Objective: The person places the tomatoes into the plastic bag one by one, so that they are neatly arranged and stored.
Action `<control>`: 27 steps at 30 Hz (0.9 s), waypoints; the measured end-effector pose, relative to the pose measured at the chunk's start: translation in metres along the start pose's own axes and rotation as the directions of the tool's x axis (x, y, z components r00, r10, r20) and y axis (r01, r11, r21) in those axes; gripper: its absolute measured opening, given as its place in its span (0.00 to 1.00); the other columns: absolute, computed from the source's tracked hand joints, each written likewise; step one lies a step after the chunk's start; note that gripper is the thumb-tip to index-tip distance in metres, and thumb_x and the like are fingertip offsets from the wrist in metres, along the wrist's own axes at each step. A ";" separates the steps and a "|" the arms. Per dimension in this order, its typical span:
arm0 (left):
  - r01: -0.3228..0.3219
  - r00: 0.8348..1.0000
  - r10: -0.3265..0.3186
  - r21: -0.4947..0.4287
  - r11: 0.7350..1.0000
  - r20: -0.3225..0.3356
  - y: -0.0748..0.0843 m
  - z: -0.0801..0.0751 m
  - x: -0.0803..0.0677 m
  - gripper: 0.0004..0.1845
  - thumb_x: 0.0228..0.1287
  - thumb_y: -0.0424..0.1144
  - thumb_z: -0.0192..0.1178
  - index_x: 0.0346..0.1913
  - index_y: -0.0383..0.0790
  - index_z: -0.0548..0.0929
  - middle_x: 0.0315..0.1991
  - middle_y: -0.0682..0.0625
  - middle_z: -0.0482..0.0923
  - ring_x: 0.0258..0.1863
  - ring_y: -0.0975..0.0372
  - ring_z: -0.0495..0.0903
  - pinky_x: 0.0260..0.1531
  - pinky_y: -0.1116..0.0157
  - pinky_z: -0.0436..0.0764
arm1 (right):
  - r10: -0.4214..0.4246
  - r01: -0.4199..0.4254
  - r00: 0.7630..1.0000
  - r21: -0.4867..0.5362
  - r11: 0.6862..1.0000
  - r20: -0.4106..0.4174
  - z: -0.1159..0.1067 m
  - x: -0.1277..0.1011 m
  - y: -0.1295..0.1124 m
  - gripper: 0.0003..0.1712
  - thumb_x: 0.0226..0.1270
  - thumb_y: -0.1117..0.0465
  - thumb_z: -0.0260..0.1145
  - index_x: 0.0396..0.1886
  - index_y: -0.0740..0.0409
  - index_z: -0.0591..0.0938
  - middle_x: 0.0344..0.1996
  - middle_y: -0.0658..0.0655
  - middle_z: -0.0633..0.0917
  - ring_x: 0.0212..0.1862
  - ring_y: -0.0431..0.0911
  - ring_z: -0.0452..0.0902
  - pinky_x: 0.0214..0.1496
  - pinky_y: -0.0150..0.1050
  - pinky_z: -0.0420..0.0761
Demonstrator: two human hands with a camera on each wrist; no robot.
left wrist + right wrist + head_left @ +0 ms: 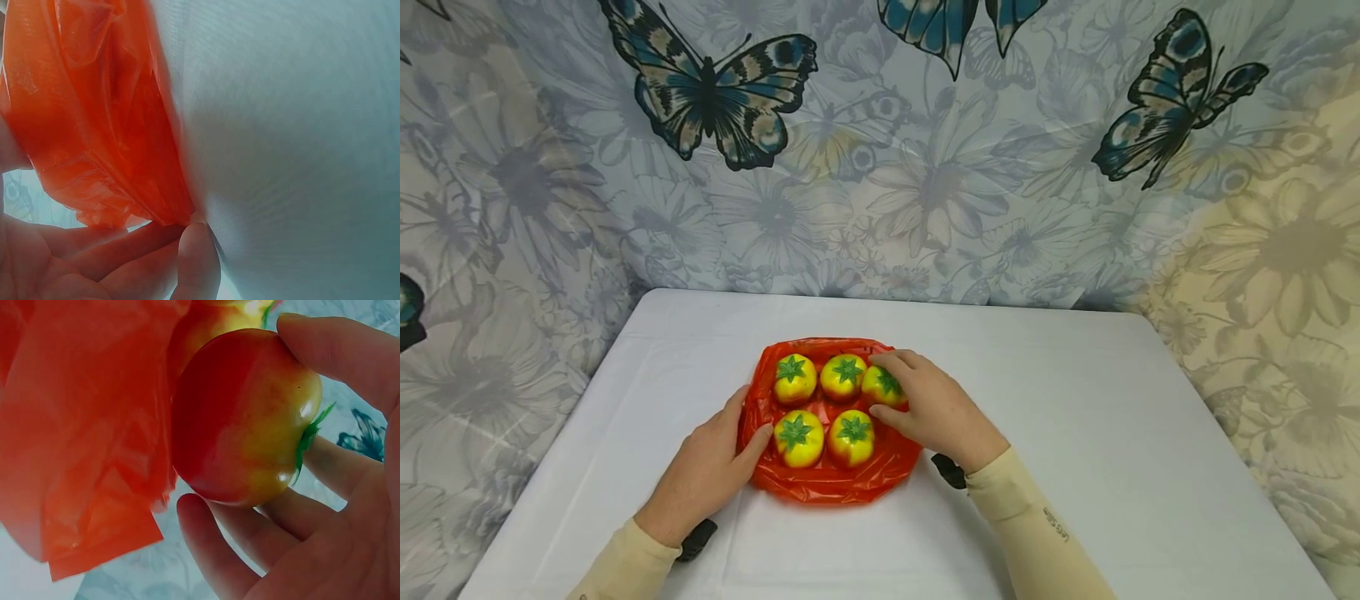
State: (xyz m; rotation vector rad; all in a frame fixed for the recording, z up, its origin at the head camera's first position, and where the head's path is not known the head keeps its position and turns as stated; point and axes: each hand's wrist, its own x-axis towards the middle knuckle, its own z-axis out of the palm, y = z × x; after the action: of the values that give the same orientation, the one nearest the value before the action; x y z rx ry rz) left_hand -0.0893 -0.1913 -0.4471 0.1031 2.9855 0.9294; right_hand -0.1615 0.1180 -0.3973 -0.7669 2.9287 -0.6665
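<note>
A red plastic bag (880, 467) lies spread on the table with its sides folded low like a bowl. Several yellow-and-red tomatoes with green star-shaped tops sit in it, one tomato (799, 438) at front left. My right hand (943, 412) grips the tomato at the right (244, 419) between thumb and fingers; the right wrist view shows its red underside beside the bag. At the bag's left side, my left hand (703, 467) holds the rim, thumb on the inner side near the front-left tomato. In the left wrist view its fingers (144, 256) lie along the bag's edge.
The table (1075, 400) has a white cover and rounded far corners. Behind it hangs a cloth backdrop (940, 192) printed with flowers and butterflies. Dark wrist devices show under both cream sleeves (1037, 517).
</note>
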 end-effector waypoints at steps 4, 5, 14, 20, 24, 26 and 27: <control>0.003 1.000 -0.003 0.000 1.000 -0.001 -0.001 0.001 0.000 0.43 0.82 0.56 0.57 0.86 0.35 0.57 0.77 0.34 0.74 0.70 0.40 0.82 0.62 0.39 0.85 | -0.008 0.008 1.000 -0.006 1.000 0.018 0.003 0.003 -0.001 0.39 0.70 0.47 0.78 0.77 0.48 0.77 0.69 0.55 0.82 0.67 0.51 0.81 0.71 0.52 0.85; 0.003 1.000 -0.003 -0.001 1.000 -0.001 -0.001 0.001 0.001 0.43 0.82 0.56 0.57 0.86 0.35 0.57 0.77 0.34 0.74 0.70 0.40 0.82 0.62 0.39 0.85 | -0.008 0.008 1.000 -0.010 1.000 0.024 0.004 0.004 -0.001 0.39 0.70 0.47 0.78 0.77 0.47 0.76 0.70 0.55 0.82 0.67 0.51 0.81 0.71 0.52 0.84; 0.002 1.000 -0.002 0.000 1.000 -0.007 -0.002 0.001 0.001 0.43 0.82 0.56 0.57 0.86 0.35 0.57 0.77 0.34 0.74 0.69 0.41 0.82 0.61 0.39 0.86 | 0.002 0.001 0.998 -0.036 0.999 0.059 0.009 0.010 0.001 0.38 0.70 0.47 0.78 0.77 0.48 0.76 0.73 0.55 0.80 0.70 0.52 0.80 0.73 0.53 0.83; 0.000 1.000 0.000 0.008 1.000 -0.014 -0.002 0.002 0.000 0.42 0.82 0.54 0.58 0.86 0.34 0.57 0.76 0.34 0.75 0.68 0.40 0.83 0.61 0.39 0.86 | 0.008 -0.005 0.998 -0.042 0.999 0.070 0.011 0.011 0.003 0.38 0.71 0.46 0.77 0.77 0.48 0.76 0.72 0.56 0.80 0.69 0.52 0.81 0.72 0.53 0.84; 0.001 1.000 -0.001 0.009 1.000 -0.009 -0.002 0.001 0.000 0.43 0.82 0.55 0.58 0.86 0.34 0.57 0.76 0.33 0.75 0.68 0.40 0.83 0.61 0.39 0.86 | 0.015 -0.012 0.998 -0.046 0.999 0.068 0.012 0.011 0.004 0.38 0.70 0.46 0.77 0.76 0.48 0.76 0.70 0.56 0.81 0.67 0.51 0.82 0.70 0.53 0.85; 0.002 1.000 -0.002 0.011 1.000 -0.005 -0.002 0.001 0.001 0.43 0.82 0.55 0.58 0.86 0.34 0.57 0.76 0.33 0.75 0.68 0.40 0.83 0.61 0.40 0.86 | 0.017 -0.014 0.998 -0.047 0.999 0.066 0.013 0.012 0.005 0.38 0.70 0.46 0.77 0.76 0.48 0.77 0.70 0.56 0.82 0.66 0.51 0.82 0.70 0.53 0.86; 0.003 1.000 -0.003 0.012 1.000 -0.004 -0.002 0.001 0.001 0.43 0.82 0.55 0.58 0.86 0.33 0.57 0.76 0.33 0.75 0.68 0.40 0.83 0.61 0.40 0.86 | 0.018 -0.015 0.998 -0.048 0.999 0.066 0.013 0.012 0.005 0.38 0.70 0.46 0.77 0.76 0.48 0.76 0.70 0.56 0.82 0.66 0.52 0.82 0.70 0.53 0.86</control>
State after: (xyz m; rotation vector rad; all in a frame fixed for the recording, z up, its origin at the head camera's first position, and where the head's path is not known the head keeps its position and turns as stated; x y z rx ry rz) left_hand -0.0901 -0.1919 -0.4493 0.0962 2.9942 0.9132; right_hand -0.1724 0.1114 -0.4105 -0.7525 2.8967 -0.5612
